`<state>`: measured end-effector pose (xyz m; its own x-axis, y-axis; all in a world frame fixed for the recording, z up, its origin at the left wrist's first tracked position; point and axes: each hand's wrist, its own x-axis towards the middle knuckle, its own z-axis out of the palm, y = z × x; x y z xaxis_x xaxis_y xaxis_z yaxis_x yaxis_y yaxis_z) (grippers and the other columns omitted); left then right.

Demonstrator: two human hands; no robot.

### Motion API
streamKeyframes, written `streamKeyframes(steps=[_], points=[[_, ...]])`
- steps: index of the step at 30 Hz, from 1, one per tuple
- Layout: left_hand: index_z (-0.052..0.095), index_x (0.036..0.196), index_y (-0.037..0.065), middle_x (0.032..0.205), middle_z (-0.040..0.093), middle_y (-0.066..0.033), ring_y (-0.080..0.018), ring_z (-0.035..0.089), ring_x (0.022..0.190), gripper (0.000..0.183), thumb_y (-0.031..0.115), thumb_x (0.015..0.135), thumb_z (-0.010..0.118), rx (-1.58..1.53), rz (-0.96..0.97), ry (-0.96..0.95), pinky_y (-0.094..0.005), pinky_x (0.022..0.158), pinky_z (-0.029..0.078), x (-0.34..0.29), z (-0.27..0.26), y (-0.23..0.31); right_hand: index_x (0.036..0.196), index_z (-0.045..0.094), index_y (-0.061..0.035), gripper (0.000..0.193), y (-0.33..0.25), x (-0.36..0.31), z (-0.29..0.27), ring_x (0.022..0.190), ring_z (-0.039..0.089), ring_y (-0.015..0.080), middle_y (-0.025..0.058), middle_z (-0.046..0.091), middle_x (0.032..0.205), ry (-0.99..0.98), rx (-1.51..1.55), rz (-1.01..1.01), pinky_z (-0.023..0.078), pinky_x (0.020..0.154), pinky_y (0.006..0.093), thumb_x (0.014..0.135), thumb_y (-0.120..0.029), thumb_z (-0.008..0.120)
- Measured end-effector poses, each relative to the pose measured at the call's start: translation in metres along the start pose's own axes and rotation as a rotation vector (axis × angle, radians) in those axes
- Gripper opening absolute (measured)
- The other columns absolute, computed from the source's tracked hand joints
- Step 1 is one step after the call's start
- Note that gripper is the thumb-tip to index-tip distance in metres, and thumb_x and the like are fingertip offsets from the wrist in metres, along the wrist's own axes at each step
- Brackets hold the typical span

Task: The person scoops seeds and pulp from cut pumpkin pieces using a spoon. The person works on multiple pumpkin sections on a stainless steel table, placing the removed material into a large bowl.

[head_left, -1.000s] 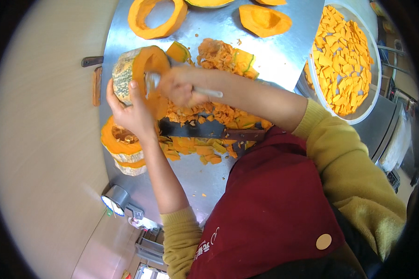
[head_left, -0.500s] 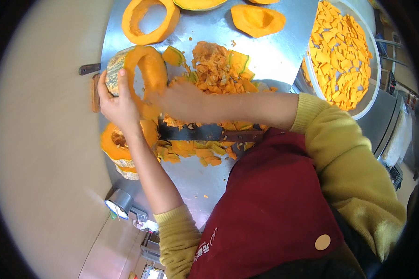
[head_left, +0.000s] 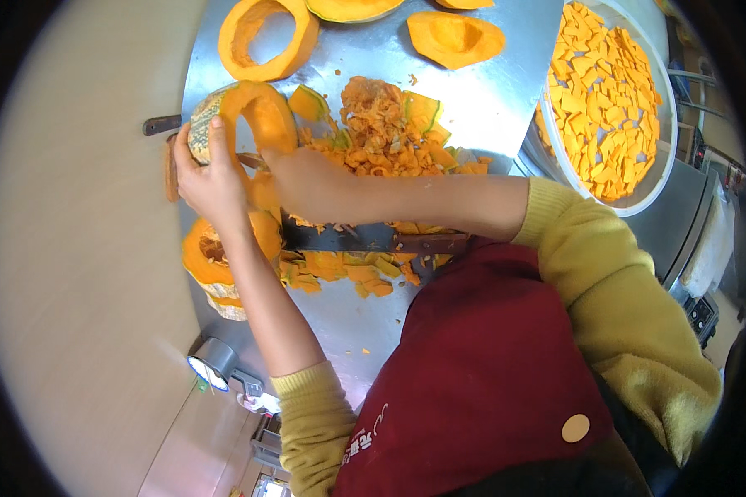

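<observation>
My left hand [head_left: 213,178] is wrapped round the mottled green rind of a hollowed pumpkin piece [head_left: 265,116], thumb on top. Its orange cut face and open cavity turn toward the right. Close against the cavity's lower edge is my right hand [head_left: 307,182], fingers closed. A short, thin brownish tool [head_left: 251,160] sticks out of it toward the pumpkin; most of the tool is hidden. Beside my right hand lies a heap of pumpkin pulp and scraps [head_left: 373,116]. Just below my right forearm rests a broad dark-bladed cleaver [head_left: 340,238] with a wooden handle.
A pumpkin ring [head_left: 305,41] and a hollowed slab [head_left: 456,39] lie on the metal table [head_left: 365,323]. Stacked pumpkin pieces [head_left: 211,263] stand near my left forearm. Dark handles [head_left: 160,124] jut past the left edge. A clear tub [head_left: 674,137] of cut pumpkin stands at right.
My right hand, blurred before, is now clearer and slightly lower by the cavity, with the thin tool showing. My left hand keeps its hold on the pumpkin piece.
</observation>
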<state>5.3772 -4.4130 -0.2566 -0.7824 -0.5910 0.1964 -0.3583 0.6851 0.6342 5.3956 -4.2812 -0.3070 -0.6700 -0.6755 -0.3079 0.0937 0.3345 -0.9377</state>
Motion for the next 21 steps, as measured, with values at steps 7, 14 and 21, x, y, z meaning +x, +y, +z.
streamKeyframes(steps=[7,14,21], points=[[0.063,0.120,0.002,0.109,0.067,-0.0207,-0.0340,0.063,0.102,0.062,0.051,0.082,0.069,0.045,0.017,0.006,-0.0407,0.090,0.046,0.002,0.000,0.006,0.114,0.053,0.0038,0.033,-0.008,0.016,-0.046,0.081,0.067,0.0390,0.0244,0.066,0.083,0.050,-0.192,-0.082,0.051,0.070,0.0486,0.082,-0.004,0.055],[0.063,0.120,0.005,0.108,0.068,-0.0200,-0.0335,0.063,0.102,0.065,0.055,0.079,0.068,0.067,0.007,-0.020,-0.0411,0.089,0.047,0.013,0.002,0.007,0.105,0.060,-0.0036,0.022,-0.011,0.009,-0.027,0.071,0.069,0.0322,0.0180,0.069,0.079,0.061,-0.350,-0.283,0.054,0.063,0.0447,0.084,-0.009,0.057],[0.065,0.120,0.008,0.099,0.070,-0.0172,-0.0316,0.066,0.096,0.065,0.056,0.077,0.069,0.094,-0.044,-0.092,-0.0404,0.085,0.048,0.023,0.005,0.015,0.098,0.062,-0.0058,0.015,0.014,0.073,-0.040,0.067,0.069,0.0274,0.0136,0.069,0.079,0.294,-0.795,-0.488,0.053,0.052,0.0412,0.085,-0.013,0.059]])
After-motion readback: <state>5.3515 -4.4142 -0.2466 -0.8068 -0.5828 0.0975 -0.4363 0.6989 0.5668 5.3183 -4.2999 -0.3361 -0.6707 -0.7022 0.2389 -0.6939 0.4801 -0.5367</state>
